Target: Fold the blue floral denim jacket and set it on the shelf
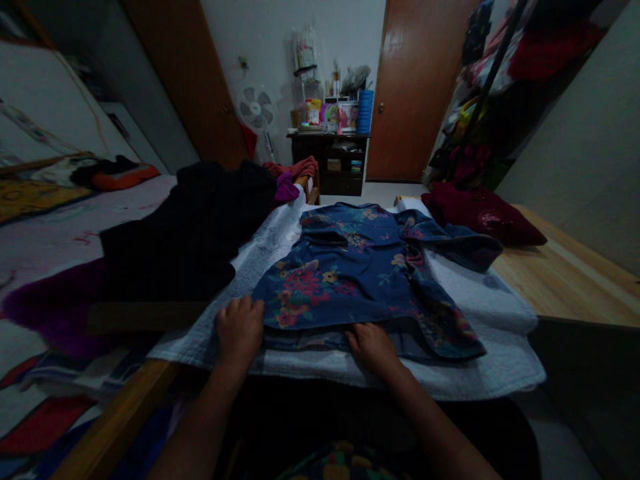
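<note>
A dark blue floral shirt (pixel 350 267) lies spread on a pale cloth (pixel 480 320), its hem towards me and one sleeve reaching out to the right. My left hand (pixel 241 327) is closed on the hem's left corner. Farther along the same edge, my right hand (pixel 369 341) grips the hem near its middle, the fingertips partly tucked under the upper layer. Between the two hands the lower layer of the shirt shows below the upper one.
Black clothing (pixel 200 227) and a purple fuzzy garment (pixel 55 303) lie at left. A maroon folded item (pixel 487 213) rests on the wooden surface (pixel 565 267) at right. Behind stand a fan (pixel 257 107), a dark cabinet (pixel 327 163) and a wooden door (pixel 417 93).
</note>
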`<state>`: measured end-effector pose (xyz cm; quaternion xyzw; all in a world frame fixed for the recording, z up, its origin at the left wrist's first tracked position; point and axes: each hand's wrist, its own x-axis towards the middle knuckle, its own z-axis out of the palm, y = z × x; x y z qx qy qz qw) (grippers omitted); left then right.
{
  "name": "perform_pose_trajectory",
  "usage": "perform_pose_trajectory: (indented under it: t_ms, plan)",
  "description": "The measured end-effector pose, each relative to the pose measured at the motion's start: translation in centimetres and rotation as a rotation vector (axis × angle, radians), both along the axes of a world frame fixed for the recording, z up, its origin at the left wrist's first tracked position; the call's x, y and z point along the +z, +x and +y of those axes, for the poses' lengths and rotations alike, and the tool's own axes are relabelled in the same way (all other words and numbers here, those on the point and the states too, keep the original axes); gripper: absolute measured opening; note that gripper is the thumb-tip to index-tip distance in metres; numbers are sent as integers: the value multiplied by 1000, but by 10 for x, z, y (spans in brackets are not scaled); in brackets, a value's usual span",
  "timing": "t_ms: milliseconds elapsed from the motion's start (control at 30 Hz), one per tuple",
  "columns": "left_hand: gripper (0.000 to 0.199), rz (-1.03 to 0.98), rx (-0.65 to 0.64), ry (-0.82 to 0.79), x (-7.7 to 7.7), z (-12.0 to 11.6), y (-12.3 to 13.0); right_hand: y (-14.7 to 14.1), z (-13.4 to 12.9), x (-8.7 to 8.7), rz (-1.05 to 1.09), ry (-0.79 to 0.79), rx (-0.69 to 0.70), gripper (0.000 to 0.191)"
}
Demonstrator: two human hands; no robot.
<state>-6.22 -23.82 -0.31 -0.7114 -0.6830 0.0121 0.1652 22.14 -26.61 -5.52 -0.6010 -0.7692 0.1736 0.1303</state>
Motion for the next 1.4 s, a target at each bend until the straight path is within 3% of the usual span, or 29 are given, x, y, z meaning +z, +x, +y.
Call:
perform_pose_trajectory:
  t_ms: [133, 200, 300, 400, 567, 733, 933, 1067, 1200, 1400]
  plan:
    - [29, -56, -70, -94, -7, -3, 12, 8, -17, 4, 89, -75, 22, 32]
    - [35, -198, -232, -139, -10, -4, 31, 12, -24, 8, 123, -103, 49, 32]
    - [47, -452, -594, -282, -15, -6, 71, 18, -31, 12, 201, -100, 99, 38]
    - [46, -577, -766, -373, -24, -8, 105, 23, -35, 13, 265, -79, 124, 45]
    - [45, -542, -690, -387, -34, -3, 130, 44, -44, 12, 326, -69, 130, 41]
    - [37, -434, -649, -382, -28, 0, 138, 74, -50, 21, 355, -31, -15, 29]
    - [32, -343, -730, -312, -34, -1, 147, 106, -49, 24, 351, 201, -166, 21]
    - [34, -318, -708, -309, -37, -1, 152, 115, -49, 17, 223, 343, -179, 20]
    - [37, -293, -678, -277, -35, -2, 157, 113, -48, 0, 74, 301, -150, 46]
    - [22, -361, -593, -308, -35, -2, 156, 110, -45, -8, 80, 156, -170, 33]
